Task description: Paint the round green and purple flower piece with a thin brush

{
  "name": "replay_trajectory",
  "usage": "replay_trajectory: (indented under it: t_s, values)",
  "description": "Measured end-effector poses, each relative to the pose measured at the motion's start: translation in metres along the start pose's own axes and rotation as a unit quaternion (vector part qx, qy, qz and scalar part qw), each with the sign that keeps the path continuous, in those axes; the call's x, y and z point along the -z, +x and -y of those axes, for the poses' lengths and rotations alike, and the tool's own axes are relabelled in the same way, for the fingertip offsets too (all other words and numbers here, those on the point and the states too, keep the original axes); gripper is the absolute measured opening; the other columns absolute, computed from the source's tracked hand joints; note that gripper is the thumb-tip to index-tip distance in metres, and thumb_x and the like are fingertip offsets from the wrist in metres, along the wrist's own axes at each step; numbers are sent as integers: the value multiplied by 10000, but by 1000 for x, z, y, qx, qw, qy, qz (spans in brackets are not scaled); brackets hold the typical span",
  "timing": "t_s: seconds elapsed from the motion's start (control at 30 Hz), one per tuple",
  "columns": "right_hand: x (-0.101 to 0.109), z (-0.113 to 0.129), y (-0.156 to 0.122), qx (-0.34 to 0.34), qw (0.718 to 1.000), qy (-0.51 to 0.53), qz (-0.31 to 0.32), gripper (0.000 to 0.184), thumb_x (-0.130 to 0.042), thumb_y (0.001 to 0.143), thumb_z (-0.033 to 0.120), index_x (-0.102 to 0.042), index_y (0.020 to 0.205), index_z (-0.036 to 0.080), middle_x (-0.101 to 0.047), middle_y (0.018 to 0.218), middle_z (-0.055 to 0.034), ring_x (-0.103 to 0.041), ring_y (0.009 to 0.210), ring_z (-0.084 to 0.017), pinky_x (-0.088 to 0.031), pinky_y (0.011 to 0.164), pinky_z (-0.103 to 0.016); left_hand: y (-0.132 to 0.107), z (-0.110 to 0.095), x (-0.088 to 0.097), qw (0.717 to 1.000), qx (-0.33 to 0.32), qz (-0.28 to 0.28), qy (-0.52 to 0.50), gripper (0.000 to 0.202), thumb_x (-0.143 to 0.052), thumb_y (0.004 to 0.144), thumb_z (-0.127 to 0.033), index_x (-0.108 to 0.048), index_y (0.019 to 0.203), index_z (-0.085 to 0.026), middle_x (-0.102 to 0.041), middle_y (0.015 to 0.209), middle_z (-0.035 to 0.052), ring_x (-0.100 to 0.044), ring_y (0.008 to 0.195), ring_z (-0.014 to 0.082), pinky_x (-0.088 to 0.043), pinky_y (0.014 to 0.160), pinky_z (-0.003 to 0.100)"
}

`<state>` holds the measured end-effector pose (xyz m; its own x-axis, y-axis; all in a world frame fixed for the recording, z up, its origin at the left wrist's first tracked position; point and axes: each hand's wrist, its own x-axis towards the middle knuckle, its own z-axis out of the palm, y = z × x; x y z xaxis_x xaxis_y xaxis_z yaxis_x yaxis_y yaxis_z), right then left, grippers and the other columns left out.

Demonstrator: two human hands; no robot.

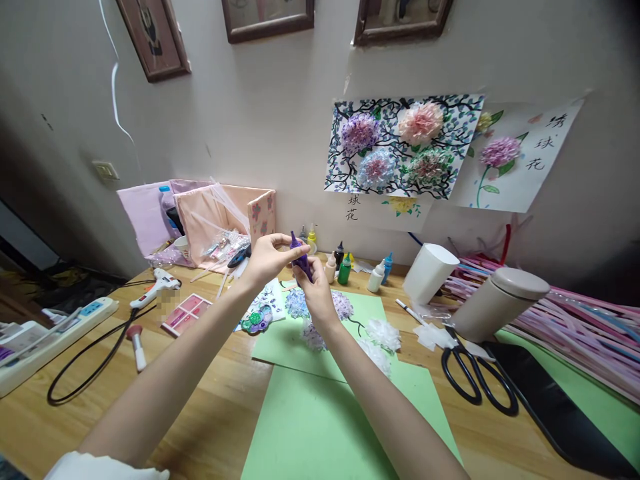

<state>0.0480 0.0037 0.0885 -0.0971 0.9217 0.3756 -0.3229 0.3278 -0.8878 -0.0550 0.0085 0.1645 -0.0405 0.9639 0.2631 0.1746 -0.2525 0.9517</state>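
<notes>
A small purple paint bottle (301,263) with a pointed nozzle is held up over the table, nozzle upward. Around its body wrap the fingers of my right hand (317,293). My left hand (273,257) closes on the upper part, thumb and fingers near the nozzle. Below lie green sheets (273,347) with blue and purple paper flowers (344,305) and white ruffled flowers (383,335). Behind my hands stand more paint bottles, among them a green one (345,269), a white one (376,277) and a yellow one (312,239).
To the left are a paint palette (260,320), a pink compact (187,315), a brush (137,348), a glue gun (159,287) and a power strip (60,343). Scissors (475,373), a grey canister (495,307), a tissue roll (429,273) and a black tray (555,400) occupy the right.
</notes>
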Motion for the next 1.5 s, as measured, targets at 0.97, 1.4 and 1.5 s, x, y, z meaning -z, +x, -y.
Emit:
replay_trajectory:
  t_s: [0.97, 1.4, 1.5]
  values:
    - [11, 28, -7, -106, 958, 110, 242, 514, -333, 844, 624, -593, 958, 194, -575, 752, -65, -484, 607, -149, -425, 563, -301, -1, -14, 22, 964, -66, 255, -39, 457, -626, 690, -580, -702, 929, -199, -672, 1046, 124, -530, 1149, 268, -399, 965, 378]
    - [157, -21, 29, -59, 919, -385, -67, 304, -635, 677, 270, -503, 936, 178, -647, 999, -96, -609, 938, -219, -439, 871, -397, -67, 98, 113, 970, 80, -17, 230, 476, -559, 703, -610, -685, 883, -188, -698, 1001, 75, -588, 1001, 255, -429, 870, 315]
    - [160, -35, 28, -76, 879, -460, -100, 286, -648, 656, 255, -521, 899, 174, -650, 951, -114, -598, 929, -262, -417, 864, -430, -81, 115, 120, 951, 79, -43, 297, 461, -518, 732, -592, -674, 856, -176, -701, 938, 78, -610, 899, 245, -440, 786, 311]
